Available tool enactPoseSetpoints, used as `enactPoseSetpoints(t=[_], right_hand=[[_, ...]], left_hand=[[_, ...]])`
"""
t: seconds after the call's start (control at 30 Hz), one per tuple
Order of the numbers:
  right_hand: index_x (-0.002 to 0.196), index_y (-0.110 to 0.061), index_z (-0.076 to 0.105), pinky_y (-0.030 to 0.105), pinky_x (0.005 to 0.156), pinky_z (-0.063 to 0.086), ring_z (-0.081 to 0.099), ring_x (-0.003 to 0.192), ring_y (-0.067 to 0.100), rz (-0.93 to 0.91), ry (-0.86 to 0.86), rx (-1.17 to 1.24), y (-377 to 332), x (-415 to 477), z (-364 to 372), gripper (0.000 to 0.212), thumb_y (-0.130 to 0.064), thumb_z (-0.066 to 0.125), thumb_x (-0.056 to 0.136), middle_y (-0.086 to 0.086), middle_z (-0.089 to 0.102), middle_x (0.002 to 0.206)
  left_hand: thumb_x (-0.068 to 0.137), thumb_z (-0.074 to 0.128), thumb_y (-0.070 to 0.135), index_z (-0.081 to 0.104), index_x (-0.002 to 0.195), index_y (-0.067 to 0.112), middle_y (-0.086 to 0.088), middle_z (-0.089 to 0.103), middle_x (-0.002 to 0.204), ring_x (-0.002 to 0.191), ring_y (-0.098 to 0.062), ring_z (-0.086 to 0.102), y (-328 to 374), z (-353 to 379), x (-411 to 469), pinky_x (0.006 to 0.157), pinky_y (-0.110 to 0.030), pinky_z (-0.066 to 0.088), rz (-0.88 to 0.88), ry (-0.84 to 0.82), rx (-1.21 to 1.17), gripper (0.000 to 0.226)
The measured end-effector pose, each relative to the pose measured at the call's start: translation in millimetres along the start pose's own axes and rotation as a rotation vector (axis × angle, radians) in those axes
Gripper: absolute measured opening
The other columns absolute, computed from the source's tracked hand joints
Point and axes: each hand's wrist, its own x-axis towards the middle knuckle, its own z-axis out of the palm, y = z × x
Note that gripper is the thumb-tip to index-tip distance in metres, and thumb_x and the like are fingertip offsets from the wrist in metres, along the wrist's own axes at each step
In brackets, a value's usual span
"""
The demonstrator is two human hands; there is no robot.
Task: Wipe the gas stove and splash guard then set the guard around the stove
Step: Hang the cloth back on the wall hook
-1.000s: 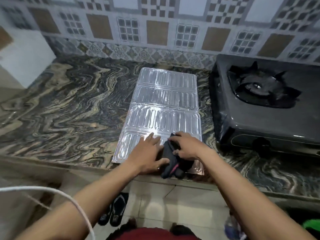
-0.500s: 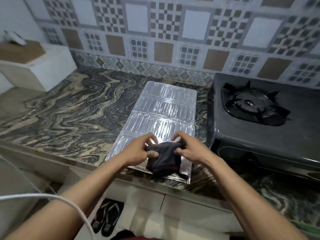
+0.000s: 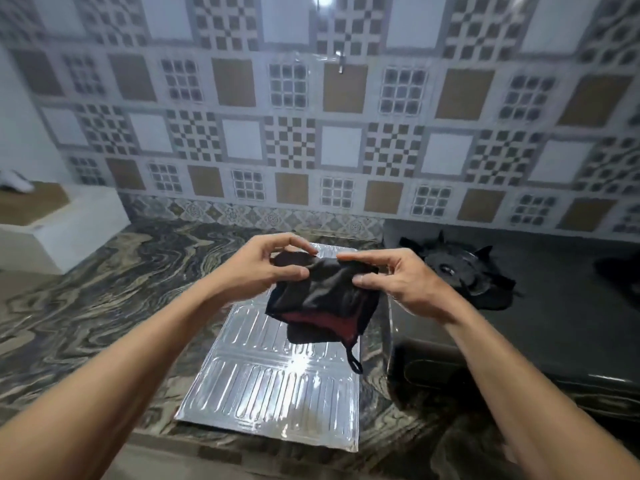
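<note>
The cloth has come up off the guard. A second ago it lay bunched on the guard's near end under both hands; now it hangs in the air above the guard's middle, touching nothing below. It looks like the cloth is being opened or refolded to get a fresh face before more wiping, so the wiping is paused, not finished.

The guard lies flat and folded at the tabletop's front edge, just left of the stove, which sits at the right end against the back wall. The guard is not yet set around the stove.

Both forearms reach forward and are raised. The left hand pinches the cloth's upper left edge between thumb and fingers. The right hand pinches the upper right edge the same way. Each grip is a light pinch, not a fist. A small loop dangles from the cloth's lower right corner.
</note>
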Motion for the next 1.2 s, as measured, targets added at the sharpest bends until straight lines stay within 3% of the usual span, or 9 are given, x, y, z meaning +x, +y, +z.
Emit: enactPoseSetpoints(t=[0.33, 0.53, 0.63, 0.8, 0.93, 0.97, 1.07, 1.13, 1.2], right_hand=[[0.124, -0.013, 0.07, 0.029, 0.093, 0.055, 0.067, 0.111, 0.016, -0.106, 0.011, -0.2, -79.0, 66.6, -61.2, 0.038, -0.002, 0.07, 0.087, 0.001, 0.073, 0.116], [0.123, -0.012, 0.07, 0.04, 0.09, 0.058, 0.07, 0.105, 0.026, -0.109, 0.033, -0.193, -103.0, 116.4, -100.1, 0.042, 0.008, 0.067, 0.086, 0.005, 0.074, 0.116], [0.125, -0.01, 0.068, 0.037, 0.084, 0.06, 0.071, 0.102, 0.025, -0.082, -0.02, -0.26, -112.8, 145.3, -117.6, 0.043, 0.008, 0.067, 0.086, 0.0, 0.074, 0.114], [0.118, -0.013, 0.072, 0.026, 0.073, 0.06, 0.073, 0.095, 0.02, -0.109, 0.021, -0.327, -128.4, 198.2, -151.9, 0.036, 0.004, 0.07, 0.086, 0.002, 0.075, 0.107], [0.117, -0.041, 0.07, 0.037, 0.092, 0.055, 0.069, 0.1, 0.016, -0.126, 0.057, -0.75, -129.0, 249.5, -178.2, 0.039, -0.027, 0.08, 0.082, -0.01, 0.073, 0.113], [0.118, -0.044, 0.069, 0.033, 0.091, 0.054, 0.069, 0.098, 0.013, -0.125, 0.061, -0.801, -129.3, 262.3, -183.2, 0.04, -0.029, 0.08, 0.082, -0.013, 0.072, 0.112], [0.123, -0.042, 0.066, 0.017, 0.08, 0.045, 0.061, 0.094, -0.002, -0.187, 0.136, -0.824, -135.0, 295.8, -200.0, 0.044, -0.023, 0.077, 0.085, -0.019, 0.066, 0.111], [0.124, -0.041, 0.066, 0.017, 0.084, 0.043, 0.059, 0.105, 0.003, -0.234, 0.199, -0.845, -137.4, 321.8, -217.4, 0.045, -0.021, 0.077, 0.085, -0.015, 0.066, 0.121], [0.126, -0.038, 0.065, 0.019, 0.088, 0.042, 0.057, 0.112, 0.005, -0.252, 0.227, -0.866, -138.5, 346.6, -231.1, 0.047, -0.017, 0.076, 0.086, -0.013, 0.064, 0.13]], left_hand=[[0.08, 0.078, 0.001, 0.076, 0.109, 0.02, 0.0, 0.077, 0.106, 0.096, -0.006, 0.07, 70.8, -56.3, 77.4, 0.08, -0.016, 0.052, 0.134, -0.006, 0.165, 0.035], [0.081, 0.077, 0.0, 0.077, 0.105, 0.021, 0.003, 0.078, 0.102, 0.095, -0.006, 0.071, 94.5, -76.7, 143.6, 0.079, -0.016, 0.053, 0.207, 0.021, 0.222, 0.032], [0.083, 0.076, 0.0, 0.079, 0.103, 0.024, 0.006, 0.078, 0.1, 0.096, -0.007, 0.071, 102.5, -86.0, 176.5, 0.086, -0.022, 0.055, 0.262, 0.089, 0.258, 0.032], [0.085, 0.074, 0.003, 0.078, 0.104, 0.024, 0.007, 0.078, 0.095, 0.089, -0.007, 0.071, 118.3, -105.3, 237.5, 0.078, -0.023, 0.055, 0.27, 0.133, 0.288, 0.029], [0.087, 0.074, 0.007, 0.081, 0.1, 0.031, 0.008, 0.077, 0.102, 0.101, -0.013, 0.071, 129.9, -126.1, 291.7, 0.087, -0.031, 0.056, 0.282, 0.17, 0.377, 0.029], [0.087, 0.074, 0.007, 0.08, 0.101, 0.031, 0.009, 0.077, 0.104, 0.102, -0.012, 0.07, 132.8, -129.8, 304.2, 0.091, -0.033, 0.056, 0.292, 0.189, 0.415, 0.028], [0.088, 0.073, 0.008, 0.079, 0.105, 0.029, 0.011, 0.074, 0.109, 0.104, -0.008, 0.068, 137.2, -140.8, 339.5, 0.099, -0.035, 0.053, 0.34, 0.27, 0.524, 0.028], [0.088, 0.073, 0.008, 0.078, 0.108, 0.027, 0.011, 0.073, 0.109, 0.105, -0.009, 0.066, 136.8, -150.4, 361.9, 0.1, -0.035, 0.052, 0.402, 0.28, 0.591, 0.028], [0.088, 0.073, 0.009, 0.077, 0.113, 0.025, 0.017, 0.066, 0.102, 0.102, -0.008, 0.063, 135.6, -158.3, 381.8, 0.096, -0.027, 0.05, 0.477, 0.314, 0.746, 0.03]])
